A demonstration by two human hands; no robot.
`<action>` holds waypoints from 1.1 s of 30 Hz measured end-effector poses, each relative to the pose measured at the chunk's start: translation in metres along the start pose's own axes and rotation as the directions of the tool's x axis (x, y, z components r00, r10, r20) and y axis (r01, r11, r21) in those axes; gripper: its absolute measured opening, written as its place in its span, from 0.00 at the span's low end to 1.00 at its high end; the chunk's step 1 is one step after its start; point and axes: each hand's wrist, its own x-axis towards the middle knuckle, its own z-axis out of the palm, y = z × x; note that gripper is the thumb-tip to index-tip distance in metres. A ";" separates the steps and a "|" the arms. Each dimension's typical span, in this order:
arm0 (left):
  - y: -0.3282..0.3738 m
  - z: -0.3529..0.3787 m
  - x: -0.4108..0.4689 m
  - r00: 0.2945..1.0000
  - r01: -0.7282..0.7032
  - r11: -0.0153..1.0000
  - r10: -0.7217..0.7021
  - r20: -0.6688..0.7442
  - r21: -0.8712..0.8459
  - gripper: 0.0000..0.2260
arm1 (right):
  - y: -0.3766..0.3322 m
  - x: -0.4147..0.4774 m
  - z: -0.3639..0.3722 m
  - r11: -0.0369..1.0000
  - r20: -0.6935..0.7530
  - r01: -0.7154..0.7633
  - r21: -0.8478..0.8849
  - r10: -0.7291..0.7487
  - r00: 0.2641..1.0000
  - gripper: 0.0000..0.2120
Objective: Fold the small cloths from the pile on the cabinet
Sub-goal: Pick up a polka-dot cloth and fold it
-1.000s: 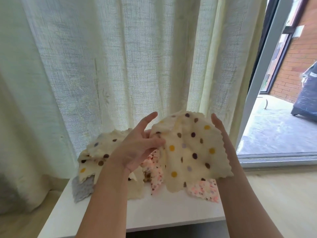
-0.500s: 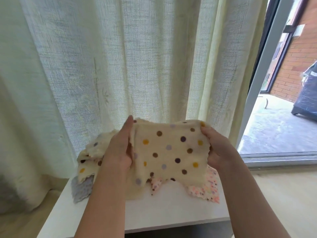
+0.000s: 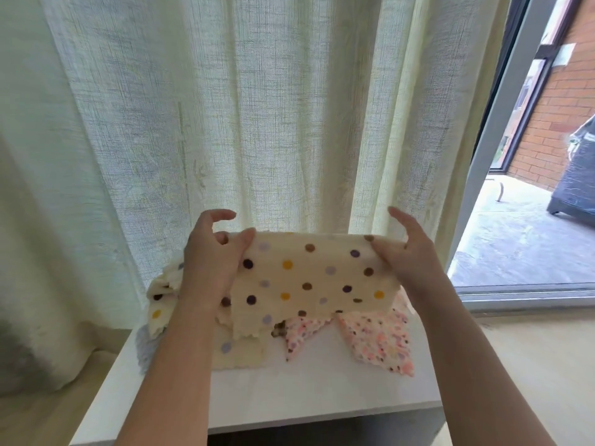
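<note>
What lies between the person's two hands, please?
In the head view, the cream dotted cloth spans the gap, pinched by the left hand and the right hand.

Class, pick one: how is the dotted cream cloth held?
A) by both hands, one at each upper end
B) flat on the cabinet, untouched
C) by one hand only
A: the left hand and right hand each grip one upper end of the dotted cream cloth.

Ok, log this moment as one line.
step: fold polka-dot cloth | left hand: grips its left end | right hand: grips its right end | cloth: held over pile on cabinet
</note>
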 end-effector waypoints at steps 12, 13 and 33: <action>0.018 -0.026 -0.004 0.938 -0.344 0.896 0.314 0.146 0.280 0.03 | -0.016 -0.007 -0.032 0.904 0.179 0.016 -0.427 0.067 0.982 0.04; 0.021 -0.024 -0.006 0.919 -0.392 0.875 0.360 0.159 0.283 0.02 | -0.017 -0.006 -0.032 0.845 0.161 0.034 -0.534 0.062 0.985 0.05; 0.044 -0.020 -0.024 0.885 -0.339 0.904 0.212 0.415 0.260 0.04 | -0.046 -0.032 0.007 0.994 0.306 0.073 0.076 -0.093 0.948 0.09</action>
